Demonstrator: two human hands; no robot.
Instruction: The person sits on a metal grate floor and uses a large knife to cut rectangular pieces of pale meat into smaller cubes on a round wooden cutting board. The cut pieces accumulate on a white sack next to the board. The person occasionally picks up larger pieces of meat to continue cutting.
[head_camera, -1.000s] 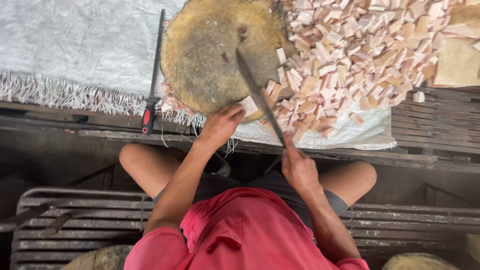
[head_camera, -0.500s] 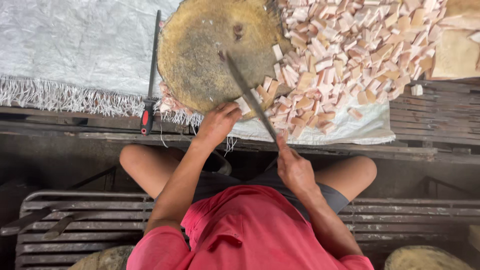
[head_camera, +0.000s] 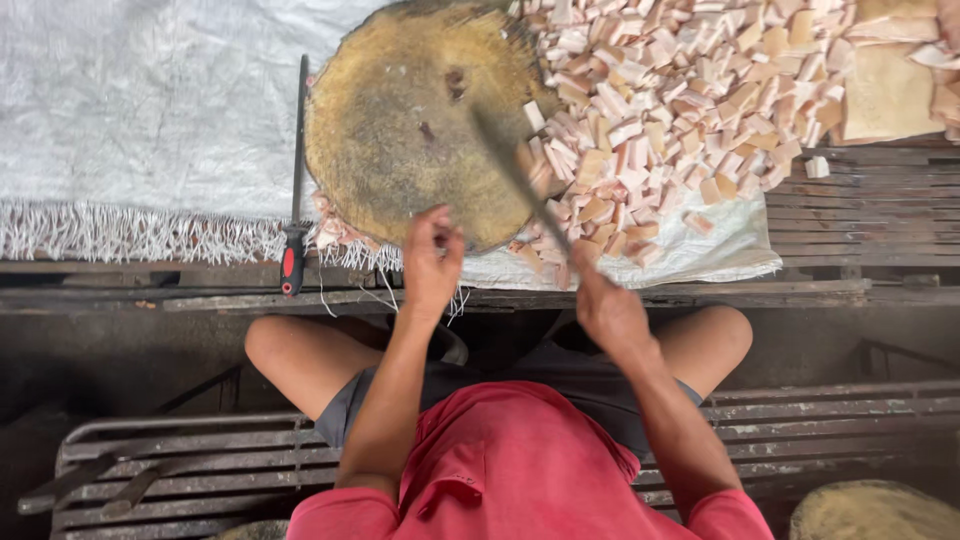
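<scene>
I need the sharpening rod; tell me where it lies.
In the head view, the sharpening rod lies left of the round chopping block, on the white sheet, its red-black handle towards the person.

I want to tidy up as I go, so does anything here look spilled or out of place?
A few cut pieces have slid off the pile and lie at the near edge of the round chopping block, by the white sheet's fringe. One cube sits alone on the wooden slats.
</scene>
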